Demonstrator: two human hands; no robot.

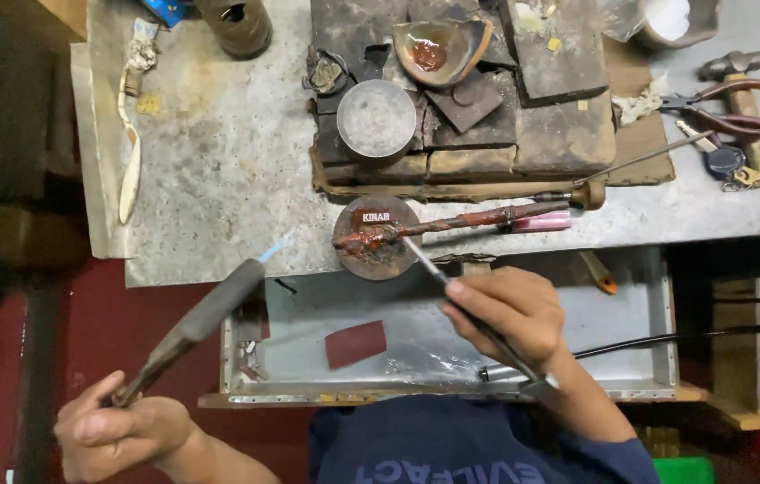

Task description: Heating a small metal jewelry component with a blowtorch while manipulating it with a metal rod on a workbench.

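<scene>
tweezers in right grip, tips on puck

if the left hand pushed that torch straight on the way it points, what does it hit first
Likely the round reddish block at the bench edge. The torch in the left hand aims up and right, its small blue flame just short of it. Depth is unclear from above, so it may pass over the block.
</scene>
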